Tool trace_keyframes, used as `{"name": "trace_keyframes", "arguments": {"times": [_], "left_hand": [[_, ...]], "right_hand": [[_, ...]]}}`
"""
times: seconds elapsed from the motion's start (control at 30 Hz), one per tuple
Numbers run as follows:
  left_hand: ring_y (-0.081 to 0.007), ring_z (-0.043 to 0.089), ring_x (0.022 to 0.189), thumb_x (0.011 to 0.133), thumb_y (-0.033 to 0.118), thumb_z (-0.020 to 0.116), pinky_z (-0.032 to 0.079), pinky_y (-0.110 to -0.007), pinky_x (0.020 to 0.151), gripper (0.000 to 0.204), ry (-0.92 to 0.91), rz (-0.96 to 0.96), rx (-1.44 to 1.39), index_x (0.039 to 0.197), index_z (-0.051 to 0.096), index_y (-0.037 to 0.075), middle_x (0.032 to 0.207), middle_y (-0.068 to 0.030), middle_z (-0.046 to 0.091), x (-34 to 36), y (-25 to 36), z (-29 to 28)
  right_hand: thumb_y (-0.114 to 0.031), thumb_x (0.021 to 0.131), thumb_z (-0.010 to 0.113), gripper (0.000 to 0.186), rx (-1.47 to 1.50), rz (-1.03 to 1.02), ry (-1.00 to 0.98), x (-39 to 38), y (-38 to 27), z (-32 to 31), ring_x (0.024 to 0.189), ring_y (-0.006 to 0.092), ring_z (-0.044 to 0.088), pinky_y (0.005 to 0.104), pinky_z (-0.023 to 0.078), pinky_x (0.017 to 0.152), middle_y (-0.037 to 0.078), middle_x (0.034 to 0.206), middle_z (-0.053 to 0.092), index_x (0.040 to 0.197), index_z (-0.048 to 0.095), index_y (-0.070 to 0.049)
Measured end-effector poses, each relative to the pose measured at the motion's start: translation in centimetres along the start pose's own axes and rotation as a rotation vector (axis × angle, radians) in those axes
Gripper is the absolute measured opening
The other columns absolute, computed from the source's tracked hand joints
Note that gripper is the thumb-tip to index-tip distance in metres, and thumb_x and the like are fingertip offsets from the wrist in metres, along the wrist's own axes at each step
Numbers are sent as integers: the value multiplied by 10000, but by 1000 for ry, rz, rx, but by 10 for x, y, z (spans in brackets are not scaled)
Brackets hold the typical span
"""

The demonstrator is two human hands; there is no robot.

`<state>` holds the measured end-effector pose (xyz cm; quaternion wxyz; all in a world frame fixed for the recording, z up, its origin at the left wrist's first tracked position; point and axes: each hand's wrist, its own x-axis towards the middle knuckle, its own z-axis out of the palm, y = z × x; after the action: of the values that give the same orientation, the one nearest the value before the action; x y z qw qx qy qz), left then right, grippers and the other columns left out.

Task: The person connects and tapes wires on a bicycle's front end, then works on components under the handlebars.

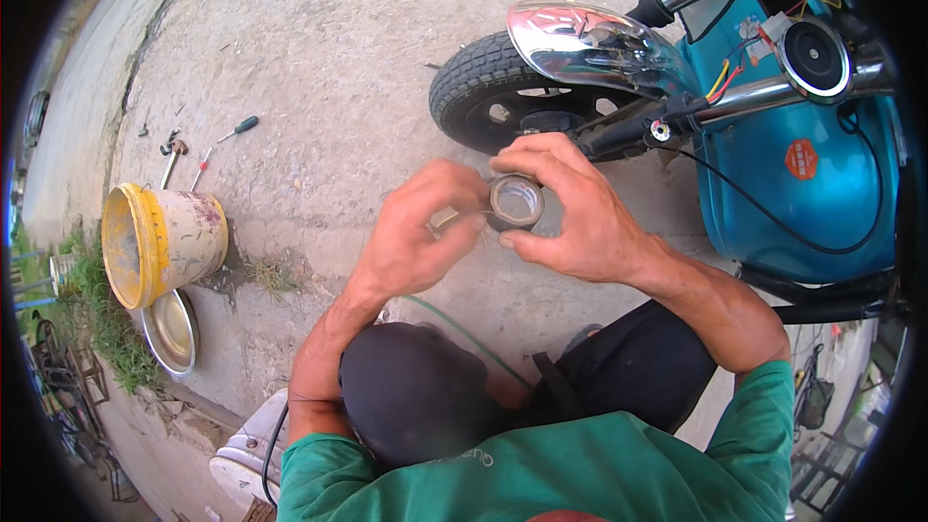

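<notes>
Between my hands is a roll of dark tape (516, 222) with a pale inner core. My right hand (580, 208) grips it from the right, fingers curled over the top and thumb below. My left hand (418, 227) is closed at the roll's left edge, with thumb and forefinger pinched on the tape there; a small light brown piece shows inside the curled fingers, too blurred to make out. Just beyond my right hand stands a motor vehicle's front wheel (474, 87) under a chrome fender (599, 53).
The vehicle's blue body (773, 193), round horn (814, 58) and loose wires are at the right. At left, a yellow-rimmed bucket (193, 232) lies tipped by a metal lid (172, 331). A hammer (172, 162) and screwdrivers (239, 129) lie on the concrete. A green hose (474, 340) runs between my legs.
</notes>
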<state>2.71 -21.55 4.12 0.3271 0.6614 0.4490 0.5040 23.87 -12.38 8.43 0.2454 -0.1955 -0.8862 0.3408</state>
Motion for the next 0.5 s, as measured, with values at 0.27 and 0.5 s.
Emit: {"name": "trace_keyframes", "arguments": {"times": [0.27,0.5], "left_hand": [[-263,673,906,799,-74,641,541,-360,804,159,8,31,19,939,631,1,989,-152,675,-1,8,5],[-279,677,823,815,-53,672,536,-364,737,162,-72,4,135,965,644,2,890,-125,672,-4,7,7]], "right_hand": [[-208,810,705,561,167,340,-228,2,-12,8,1005,386,644,426,503,901,249,1089,634,1272,546,66],[-256,830,671,548,83,470,-332,0,-13,12,989,400,640,470,500,864,259,1055,644,1254,539,66]]}}
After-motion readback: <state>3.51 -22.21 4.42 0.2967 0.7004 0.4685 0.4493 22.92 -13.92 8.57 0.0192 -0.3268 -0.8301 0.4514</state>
